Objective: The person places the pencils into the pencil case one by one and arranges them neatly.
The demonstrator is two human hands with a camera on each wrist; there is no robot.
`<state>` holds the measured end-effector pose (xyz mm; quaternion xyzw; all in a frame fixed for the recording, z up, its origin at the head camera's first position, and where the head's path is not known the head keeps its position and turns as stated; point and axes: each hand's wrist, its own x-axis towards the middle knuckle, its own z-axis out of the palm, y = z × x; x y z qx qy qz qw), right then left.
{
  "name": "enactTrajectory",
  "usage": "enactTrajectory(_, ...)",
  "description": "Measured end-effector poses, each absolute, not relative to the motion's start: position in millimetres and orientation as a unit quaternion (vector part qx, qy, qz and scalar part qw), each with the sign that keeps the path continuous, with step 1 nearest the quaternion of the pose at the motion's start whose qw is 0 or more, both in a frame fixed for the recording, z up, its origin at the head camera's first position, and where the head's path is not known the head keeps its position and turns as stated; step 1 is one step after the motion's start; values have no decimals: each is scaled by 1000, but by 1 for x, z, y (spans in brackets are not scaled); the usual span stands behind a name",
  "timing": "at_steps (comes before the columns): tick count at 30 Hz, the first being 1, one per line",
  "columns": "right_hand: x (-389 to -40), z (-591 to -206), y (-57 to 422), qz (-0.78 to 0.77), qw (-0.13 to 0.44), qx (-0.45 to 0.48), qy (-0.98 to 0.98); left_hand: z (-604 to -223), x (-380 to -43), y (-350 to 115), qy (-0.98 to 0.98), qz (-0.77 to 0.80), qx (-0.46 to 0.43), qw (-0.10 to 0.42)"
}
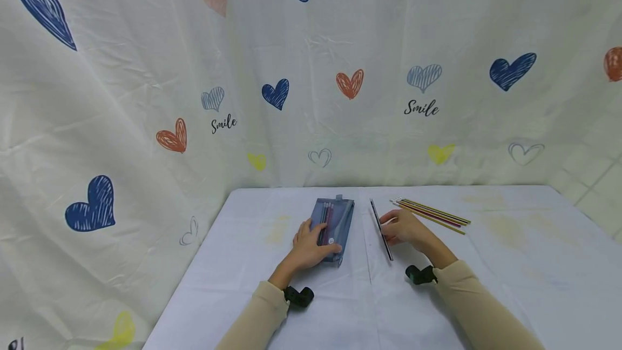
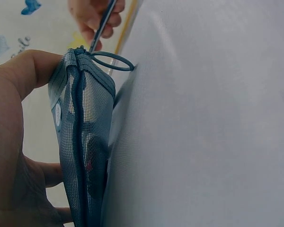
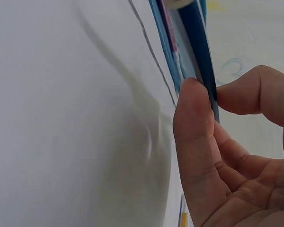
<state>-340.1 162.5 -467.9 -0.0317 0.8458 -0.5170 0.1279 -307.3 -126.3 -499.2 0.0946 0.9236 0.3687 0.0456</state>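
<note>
A blue-grey mesh pencil case [image 1: 346, 220] lies on the white table with several pencils showing through its mesh. My left hand [image 1: 307, 247] holds its near part, fingers along the left side and thumb across the near end. The left wrist view shows the case [image 2: 85, 132] edge-on, with a zip and a pull loop [image 2: 114, 61]. Just right of it, my right hand [image 1: 402, 227] pinches a slim dark pencil [image 1: 381, 228] between thumb and fingers. In the right wrist view, that dark pencil [image 3: 199, 47] stands between thumb and forefinger.
Several long pencils [image 1: 432, 214], mostly yellowish with dark and red ones, lie fanned beyond my right hand. A white curtain with printed hearts [image 1: 350, 84] hangs behind the table [image 1: 529, 285]. Dark wrist cameras [image 1: 299, 297] sit under both wrists.
</note>
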Motion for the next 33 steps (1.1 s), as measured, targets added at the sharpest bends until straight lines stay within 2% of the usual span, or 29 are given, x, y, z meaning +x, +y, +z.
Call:
enactTrajectory(22, -329, -474, 126, -523, 152, -38, 838, -499, -308, -126, 924, 369, 90, 44)
enactTrajectory(33, -328, -472, 109, -552, 162, -12, 818, -500, -310, -126, 925, 365, 90, 50)
